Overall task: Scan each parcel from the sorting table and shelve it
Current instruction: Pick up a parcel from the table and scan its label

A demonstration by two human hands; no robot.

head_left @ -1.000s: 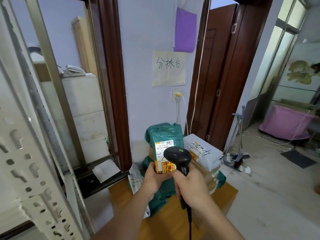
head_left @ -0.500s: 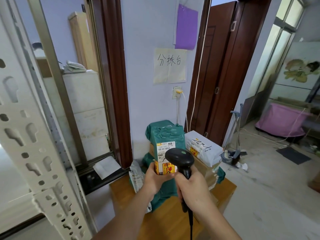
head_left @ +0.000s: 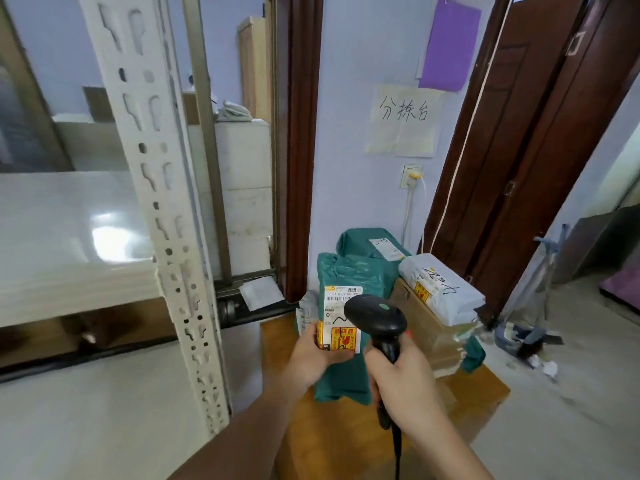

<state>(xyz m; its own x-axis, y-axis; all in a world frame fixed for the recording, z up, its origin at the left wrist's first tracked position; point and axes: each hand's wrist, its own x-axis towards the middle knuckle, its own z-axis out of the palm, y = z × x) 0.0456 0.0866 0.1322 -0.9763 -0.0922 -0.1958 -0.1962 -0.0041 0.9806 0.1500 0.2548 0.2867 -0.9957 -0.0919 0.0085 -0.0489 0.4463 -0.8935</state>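
Observation:
My left hand (head_left: pixel 311 355) grips a green-wrapped parcel (head_left: pixel 349 275) upright above the wooden sorting table (head_left: pixel 481 386), its white and yellow label (head_left: pixel 334 306) facing me. My right hand (head_left: pixel 403 379) grips the handle of a black barcode scanner (head_left: pixel 375 317), whose head sits just in front of the label's right side. On the table behind lie another green parcel (head_left: pixel 370 242), a grey-white bag parcel (head_left: pixel 440 287) and a cardboard box (head_left: pixel 429 327) under it. A white shelf board (head_left: pixel 69 233) of the rack is at the left.
A white perforated rack post (head_left: pixel 162 216) stands close on my left. A dark wooden door frame (head_left: pixel 298 147) and doors (head_left: pixel 540 143) flank the wall with a paper sign (head_left: pixel 403 121). A broom and dustpan (head_left: pixel 530 306) stand on the tiled floor at right.
The view has swung left and closer to the rack, so the shelf board now shows. The green parcel is lifted clear of the pile, exposing a second green parcel behind it. Scanner stays at the label.

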